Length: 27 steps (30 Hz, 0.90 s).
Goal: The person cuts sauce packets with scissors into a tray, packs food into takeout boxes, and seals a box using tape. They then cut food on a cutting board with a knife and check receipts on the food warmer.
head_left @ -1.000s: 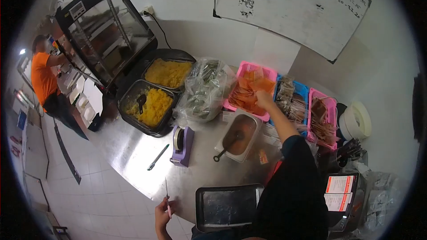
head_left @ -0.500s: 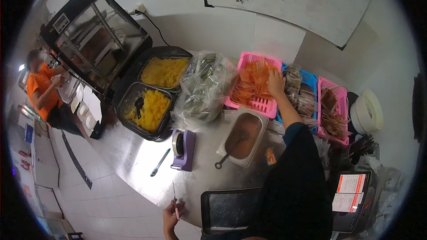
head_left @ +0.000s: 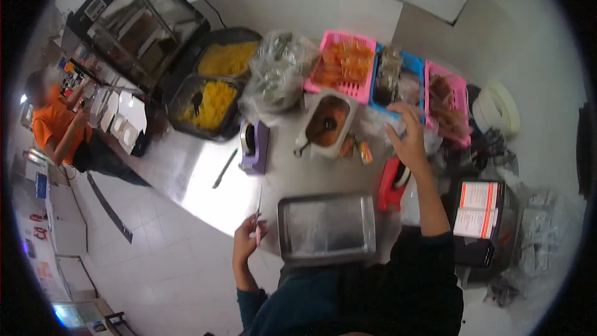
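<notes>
My left hand (head_left: pixel 250 234) is closed on scissors with pink handles (head_left: pixel 258 234), blades pointing up, at the table's front edge left of a metal tray (head_left: pixel 326 228). My right hand (head_left: pixel 407 134) is raised over the table with its fingers apart and nothing seen in it. It is just below the blue basket (head_left: pixel 379 96) of small packets and above a red tape dispenser (head_left: pixel 390 183). Orange packets (head_left: pixel 345 62) lie in a pink basket (head_left: pixel 360 91) further back. A metal container (head_left: pixel 350 112) of reddish sauce with a ladle stands left of my right hand.
Two black trays of yellow food (head_left: pixel 217 102), a plastic bag (head_left: pixel 280 74) and a purple tape dispenser (head_left: pixel 261 148) stand at the left, near a pen (head_left: pixel 225 168). Another pink basket (head_left: pixel 464 102) and a black device (head_left: pixel 476 252) are at the right. A person in orange (head_left: pixel 59 127) stands far left.
My right hand has left the orange packets and come back toward me, past the blue basket. The view has shifted, showing the red tape dispenser and the whole metal tray. My left hand keeps the scissors.
</notes>
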Tool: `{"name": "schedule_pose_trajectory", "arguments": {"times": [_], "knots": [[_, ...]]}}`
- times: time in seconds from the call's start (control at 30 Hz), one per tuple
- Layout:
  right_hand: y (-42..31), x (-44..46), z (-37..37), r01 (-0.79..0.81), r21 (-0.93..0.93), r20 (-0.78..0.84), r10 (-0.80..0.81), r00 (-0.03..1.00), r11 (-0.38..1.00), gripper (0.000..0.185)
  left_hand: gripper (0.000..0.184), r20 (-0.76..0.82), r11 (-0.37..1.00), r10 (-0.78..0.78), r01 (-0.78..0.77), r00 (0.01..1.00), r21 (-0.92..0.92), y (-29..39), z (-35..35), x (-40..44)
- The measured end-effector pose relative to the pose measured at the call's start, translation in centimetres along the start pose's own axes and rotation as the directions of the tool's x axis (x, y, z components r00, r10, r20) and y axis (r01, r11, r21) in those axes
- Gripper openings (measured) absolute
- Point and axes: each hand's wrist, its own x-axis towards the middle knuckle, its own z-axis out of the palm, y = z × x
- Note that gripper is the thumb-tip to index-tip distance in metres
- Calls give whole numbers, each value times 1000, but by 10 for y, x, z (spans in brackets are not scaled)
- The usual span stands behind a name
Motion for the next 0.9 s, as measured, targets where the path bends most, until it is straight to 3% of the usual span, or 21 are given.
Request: {"name": "schedule_pose_trajectory", "arguments": {"times": [0.03,0.1,0.13,0.23,0.37,0.4,0.43,0.57,0.67,0.73,0.83,0.9], "knots": [[-12,-31,-6,-116,75,86,110,990,990,25,32,21,996,19,-17,1000,-92,7,5,-3],[-31,-90,-22,-351,187,272,295,916,918,20,22,107,996,-43,51,993,-67,17,10,-12],[-37,-121,-26,-425,174,274,371,887,888,20,20,124,991,-26,42,992,-131,13,12,-16],[-41,-208,-13,-587,139,227,551,803,797,22,19,-59,999,41,-40,997,25,1,22,-24],[-48,-271,12,-750,115,152,734,661,652,29,26,-320,968,157,-81,934,237,-25,42,-27],[-46,-283,22,-788,113,145,774,616,606,31,27,-273,965,144,-73,951,253,-31,43,-29],[-21,-313,44,-733,156,95,728,679,662,33,29,-227,960,132,-68,965,270,-36,43,-30],[-29,-300,44,-679,-39,275,662,698,733,19,30,-84,962,115,-90,990,258,-31,43,-34],[-25,-303,31,-747,9,337,702,628,664,16,30,92,971,134,-149,987,188,-35,26,-29],[-28,-313,19,-742,69,325,689,648,666,16,30,227,982,119,-148,967,119,-21,16,-23],[-44,-336,2,-849,212,349,774,528,484,19,30,423,999,13,7,906,-46,10,10,-14],[-75,-336,-16,-872,243,303,821,485,425,20,32,499,996,88,-63,862,-67,5,8,5]]}}
